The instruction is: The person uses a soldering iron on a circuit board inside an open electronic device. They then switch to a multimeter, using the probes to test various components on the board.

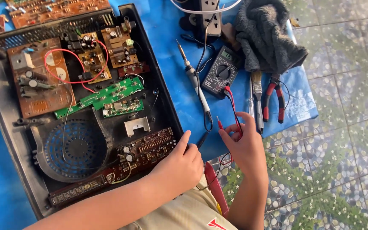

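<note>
the left hand (179, 166) rests on the lower right edge of the open black casing (158, 106), its fingers curled loosely and the thumb stretched out straight toward the right; it seems to grip a black probe (202, 139) whose tip pokes out just past the knuckles, though the hand hides most of it, so that is not certain. the right hand (245, 147) lies just beside it on the blue mat (171, 55), near the mat's lower right edge, with thumb and forefinger pinched on the red probe (220, 124), which points up and left. red and black leads run from the probes up to the multimeter (221, 71), lying face up toward the upper right of the mat.

inside the casing sit a brown circuit board (39, 85) at the upper left, a green circuit board (107, 94) in the middle, a round blue fan grille (75, 149) at the lower left, and a long dark board (148, 149) along the lower edge, just beside the left hand. a soldering iron (196, 85) lies between the casing and the multimeter. right of the multimeter lie a brush (257, 100) and red-handled pliers (273, 100), close together. a grey cloth (267, 34) is bunched at the mat's upper right corner, next to a power strip (207, 17). the mat lies on a pebble-patterned floor (341, 149).
</note>
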